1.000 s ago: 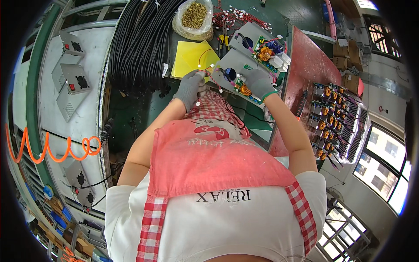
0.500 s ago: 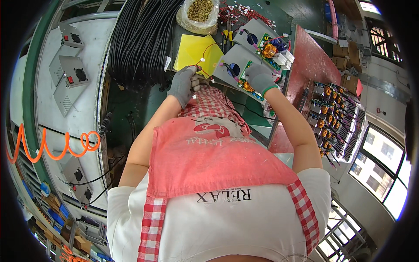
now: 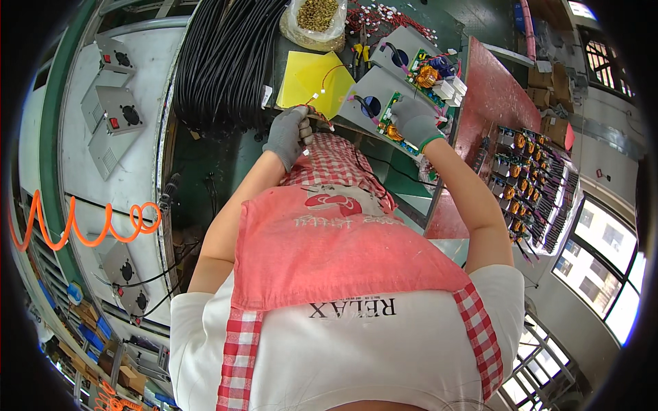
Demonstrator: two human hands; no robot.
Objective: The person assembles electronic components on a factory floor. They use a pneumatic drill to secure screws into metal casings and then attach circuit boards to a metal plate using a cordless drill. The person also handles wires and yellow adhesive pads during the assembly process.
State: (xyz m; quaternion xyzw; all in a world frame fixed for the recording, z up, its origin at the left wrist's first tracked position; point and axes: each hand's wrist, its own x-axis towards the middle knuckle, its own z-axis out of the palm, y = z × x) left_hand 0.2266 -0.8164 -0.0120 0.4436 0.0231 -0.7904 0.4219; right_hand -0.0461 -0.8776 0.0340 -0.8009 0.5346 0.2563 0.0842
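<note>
My left hand (image 3: 288,135), in a grey glove, is closed on thin red wires (image 3: 312,108) with small white connectors at their ends. It is just in front of the yellow sheets (image 3: 303,77). My gloved right hand (image 3: 415,122) is over a green circuit board (image 3: 396,133) with a copper-coloured coil, its curled fingers gripping the board's far part. That board lies on a grey metal plate (image 3: 351,108) with a round opening. Behind it, a second plate carries another circuit board (image 3: 428,74) with a coil and blue and white parts. My right fingertips are partly hidden.
A thick bundle of black cables (image 3: 223,68) lies at the left. Farther back are a bag of small brass-coloured parts (image 3: 317,16), yellow-handled pliers (image 3: 361,53) and a heap of red wires (image 3: 387,17). Several coil-fitted boards (image 3: 524,171) stand right; metal housings (image 3: 122,113) sit left.
The view has shifted slightly. My right hand has moved a little to the right over the board. My left hand keeps the red wires, whose loose ends hang a little differently.
</note>
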